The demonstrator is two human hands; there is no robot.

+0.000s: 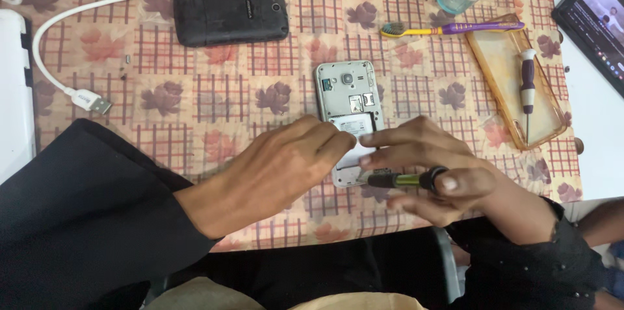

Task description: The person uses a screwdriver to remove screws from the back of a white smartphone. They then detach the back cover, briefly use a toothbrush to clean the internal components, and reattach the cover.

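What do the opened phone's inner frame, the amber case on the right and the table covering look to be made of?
Opened phone: inner frame looks like matte silver-grey plastic, with moulded cutouts; possibly painted. Amber case: soft translucent plastic or silicone, yellowed, the cloth showing through it. Table covering: printed floral check, probably wipeable vinyl or fabric; the view leaves it open.

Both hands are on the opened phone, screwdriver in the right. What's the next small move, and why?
Probably tilt the screwdriver upright: it lies flat in the right hand across the opened phone, while the left hand steadies the phone's body.
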